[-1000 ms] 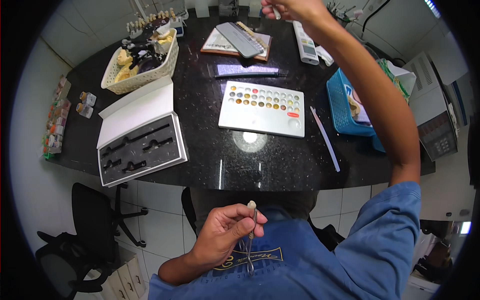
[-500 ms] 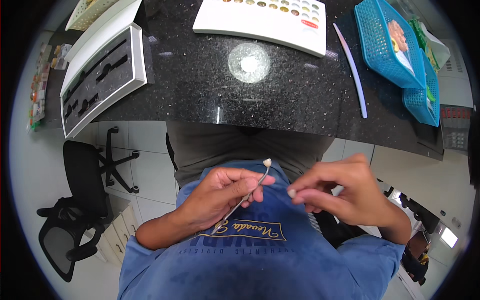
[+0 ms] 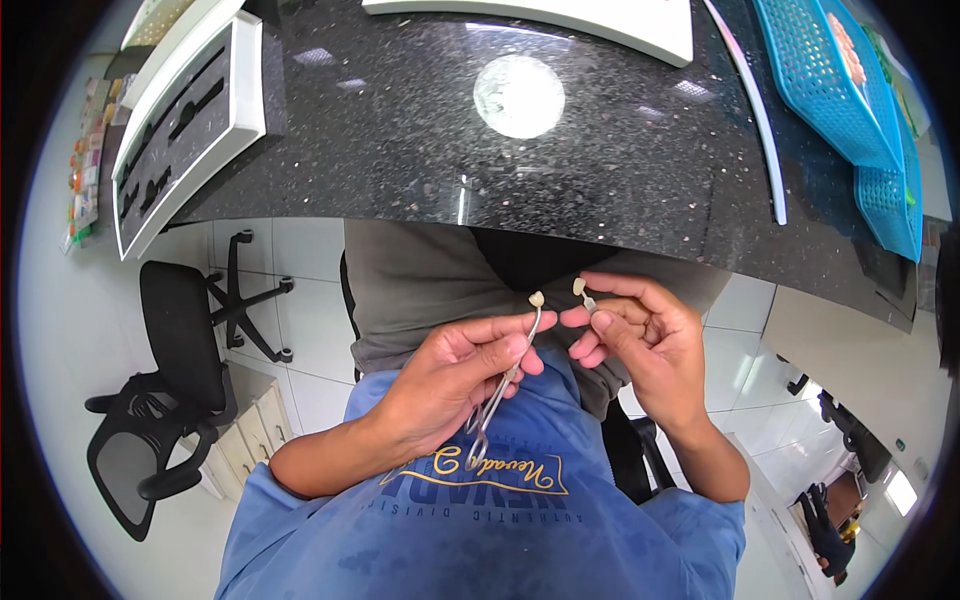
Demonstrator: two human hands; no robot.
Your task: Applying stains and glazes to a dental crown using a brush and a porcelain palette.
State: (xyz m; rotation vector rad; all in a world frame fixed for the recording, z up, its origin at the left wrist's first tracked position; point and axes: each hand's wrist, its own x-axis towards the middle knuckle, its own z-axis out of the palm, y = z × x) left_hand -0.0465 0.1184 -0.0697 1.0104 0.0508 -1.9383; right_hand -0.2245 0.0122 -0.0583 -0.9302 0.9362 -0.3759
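My left hand is closed on slim curved-tip metal forceps with ring handles. A small cream tooth crown sits at their upper tip. Close by on the right, my right hand pinches the short metal stem of a tooth shade tab between thumb and fingers. The tab's tooth-shaped end points up, roughly level with the crown and a little apart from it. Both hands are held over my lap, in front of the bench edge.
On the black speckled bench stand an open white box with dark foam at left, a white palette at the far side, a thin pale curved strip and blue baskets at right. A black chair stands at left.
My right hand has turned upright and come nearer the crown, so the shade tab now shows with its stem. The forceps' ring handles have come into sight. My view has shifted toward my lap.
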